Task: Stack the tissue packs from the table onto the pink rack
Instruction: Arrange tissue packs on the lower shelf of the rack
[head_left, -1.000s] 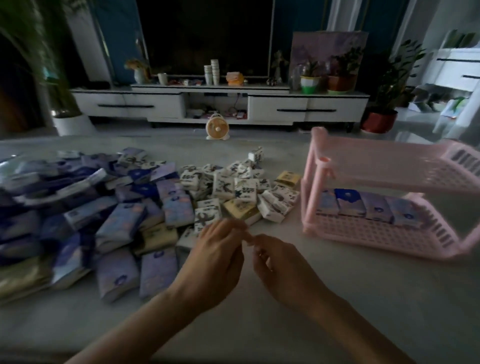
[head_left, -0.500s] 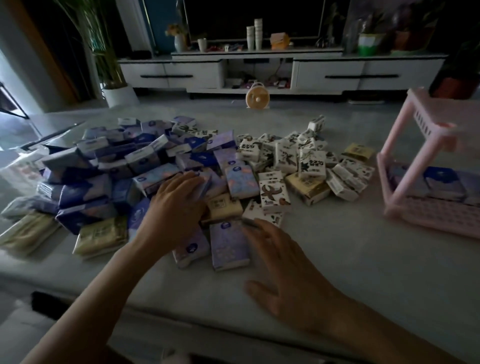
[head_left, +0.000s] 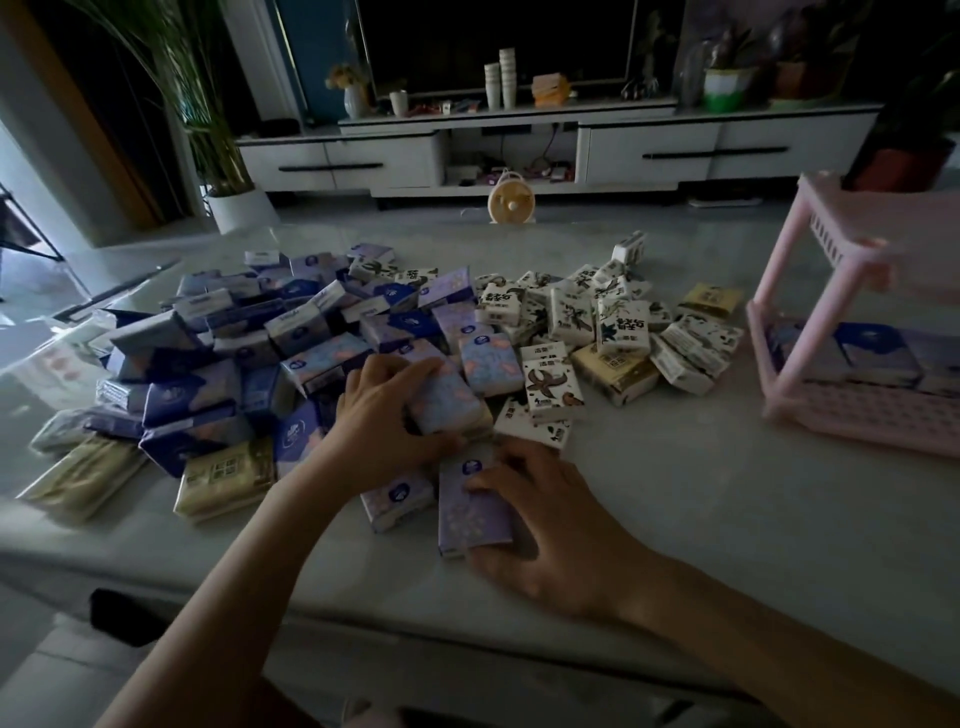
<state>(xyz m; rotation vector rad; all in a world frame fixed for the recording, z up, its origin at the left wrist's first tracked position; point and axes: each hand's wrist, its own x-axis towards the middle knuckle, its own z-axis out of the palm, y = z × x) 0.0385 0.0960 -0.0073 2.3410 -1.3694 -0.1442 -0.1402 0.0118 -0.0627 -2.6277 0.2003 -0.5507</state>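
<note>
While left hand (head_left: 379, 415) curls round a floral pack (head_left: 449, 400) and right hand (head_left: 563, 525) pinches a purple pack (head_left: 467, 514) end to end (pile (head_left: 311, 332) just beyond), lift both clear; rack (head_left: 841, 431) sits well right.

I'm seeing, in dim light, a dark television (head_left: 498, 47) above the white cabinet (head_left: 649, 150) and a small fan (head_left: 511, 203) standing before it.

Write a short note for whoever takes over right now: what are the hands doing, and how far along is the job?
Left hand grips a floral tissue pack on the pile.
Right hand grips a purple tissue pack on the table.
Done: a row of packs sits on the pink rack, lower shelf.
Left: carry both packs over, then the rest of the pile.
</note>
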